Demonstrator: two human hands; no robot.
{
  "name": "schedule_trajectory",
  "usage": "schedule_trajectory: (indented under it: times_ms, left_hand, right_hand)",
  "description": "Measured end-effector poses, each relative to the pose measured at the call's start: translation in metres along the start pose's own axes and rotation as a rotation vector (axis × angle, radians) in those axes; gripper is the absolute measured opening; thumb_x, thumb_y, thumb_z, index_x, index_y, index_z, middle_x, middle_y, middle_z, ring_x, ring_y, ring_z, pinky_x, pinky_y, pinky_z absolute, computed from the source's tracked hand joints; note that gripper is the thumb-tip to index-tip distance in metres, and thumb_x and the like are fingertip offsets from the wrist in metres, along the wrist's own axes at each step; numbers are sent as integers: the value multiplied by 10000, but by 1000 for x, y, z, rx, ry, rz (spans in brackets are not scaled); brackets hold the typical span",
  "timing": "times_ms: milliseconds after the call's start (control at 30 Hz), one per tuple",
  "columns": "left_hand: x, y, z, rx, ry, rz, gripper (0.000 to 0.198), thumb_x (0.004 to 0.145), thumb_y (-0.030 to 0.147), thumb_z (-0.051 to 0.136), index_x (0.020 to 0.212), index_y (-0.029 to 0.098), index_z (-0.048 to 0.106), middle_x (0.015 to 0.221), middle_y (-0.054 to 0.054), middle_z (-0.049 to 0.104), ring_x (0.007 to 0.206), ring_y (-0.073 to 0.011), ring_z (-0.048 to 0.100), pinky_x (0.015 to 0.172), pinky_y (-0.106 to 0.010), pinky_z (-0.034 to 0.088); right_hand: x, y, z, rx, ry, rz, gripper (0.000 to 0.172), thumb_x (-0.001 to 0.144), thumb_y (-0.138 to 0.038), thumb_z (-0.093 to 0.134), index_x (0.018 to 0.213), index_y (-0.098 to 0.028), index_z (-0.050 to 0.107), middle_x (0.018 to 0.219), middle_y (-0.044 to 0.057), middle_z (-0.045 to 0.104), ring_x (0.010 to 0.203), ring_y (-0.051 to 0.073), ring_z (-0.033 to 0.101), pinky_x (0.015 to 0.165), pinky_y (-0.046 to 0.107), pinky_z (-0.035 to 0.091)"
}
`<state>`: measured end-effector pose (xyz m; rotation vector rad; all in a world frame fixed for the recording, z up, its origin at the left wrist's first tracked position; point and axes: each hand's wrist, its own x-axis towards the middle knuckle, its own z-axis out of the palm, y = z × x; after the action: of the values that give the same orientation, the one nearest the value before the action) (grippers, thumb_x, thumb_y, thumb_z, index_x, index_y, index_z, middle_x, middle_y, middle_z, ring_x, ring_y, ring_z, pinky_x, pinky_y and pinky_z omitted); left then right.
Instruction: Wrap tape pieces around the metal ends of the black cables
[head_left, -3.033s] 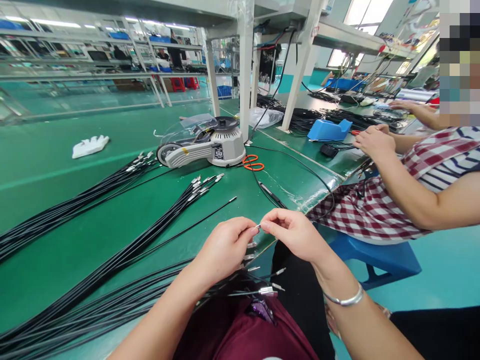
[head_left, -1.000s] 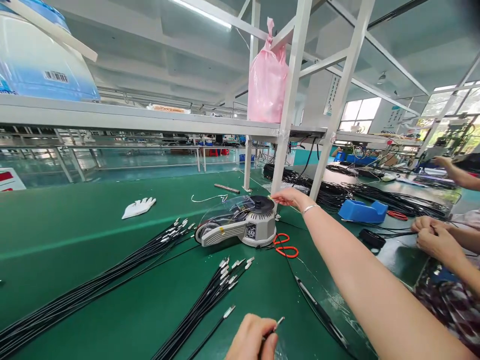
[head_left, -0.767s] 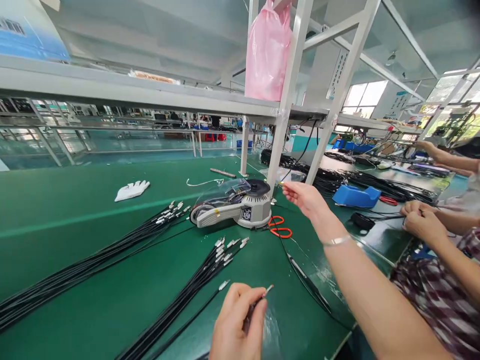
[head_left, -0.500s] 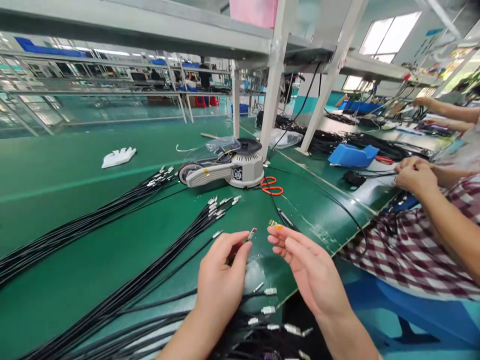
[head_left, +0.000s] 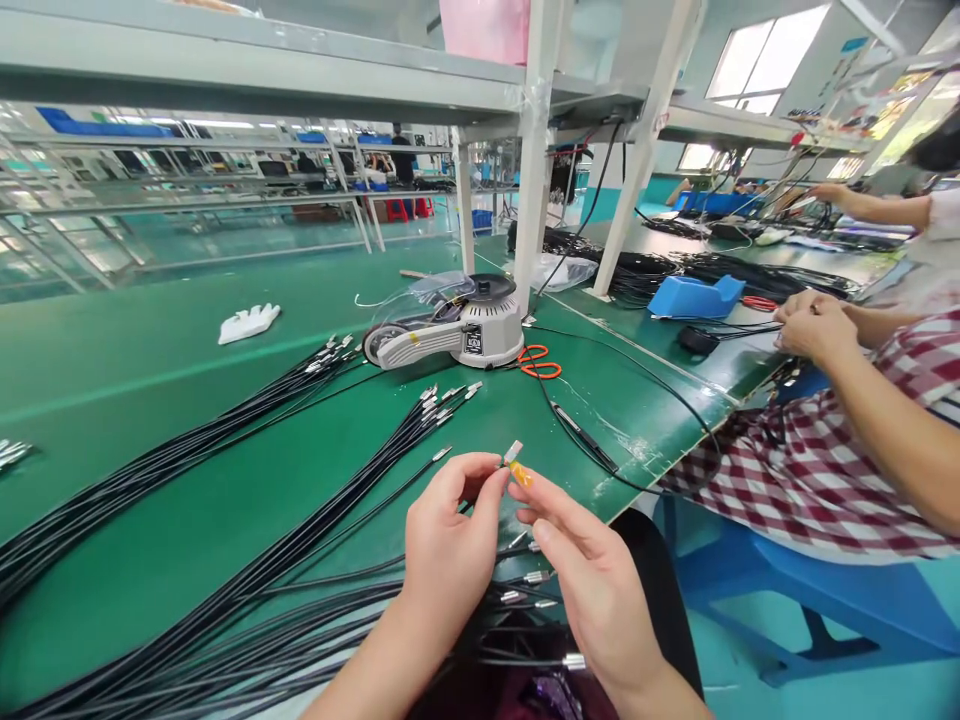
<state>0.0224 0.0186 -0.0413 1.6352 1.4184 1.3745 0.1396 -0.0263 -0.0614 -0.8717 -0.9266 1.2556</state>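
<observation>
Pinched between the thumb and index finger of my left hand (head_left: 454, 520) is a small silver cable connector (head_left: 514, 452), its tip pointing up. My right hand (head_left: 600, 575) faces it, with a small piece of amber tape (head_left: 521, 474) on its index fingertip. The tape meets the base of the connector. My right thumb stands apart from that fingertip. Below my hands lie black cables (head_left: 300, 635) with silver connector ends, partly hidden by my wrists. Another bundle of black cables (head_left: 360, 455) lies to the left of my left hand.
A round tape dispenser (head_left: 487, 335) stands ahead, with orange-handled scissors (head_left: 538, 362) beside it. A black pen-like tool (head_left: 585, 440) lies to the right. At the left are a white glove (head_left: 250, 323) and more cables (head_left: 187, 440). A co-worker's hands (head_left: 817, 320) hold cables near a blue tape holder (head_left: 696, 297).
My right hand has moved left, bringing the amber tape from a gap away to the connector. The connector has tilted more upright. The view has shifted slightly.
</observation>
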Motion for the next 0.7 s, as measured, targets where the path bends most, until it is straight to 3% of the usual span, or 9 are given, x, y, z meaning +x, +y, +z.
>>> schedule_trajectory:
  times_ms: [400,700]
  left_hand:
    - [-1,4,-6,108,5,386,109,844,131,550,837,208,626,774,5,658,711,-98,607,665,-208,492]
    - [1,5,-7,145,22,472,178,844,101,529,922,215,642,805,-3,660,721,-96,620,663,-199,506]
  right_hand:
    - [1,1,1,-21,26,9,278,857,-286,583,1124,-304,660,1268,32,591,1176,241,522,1031,420,407]
    - [2,0,1,-36,23,1,275,865,-270,570,1125,-294,660,1265,33,594,1169,237,529,1029,411,408]
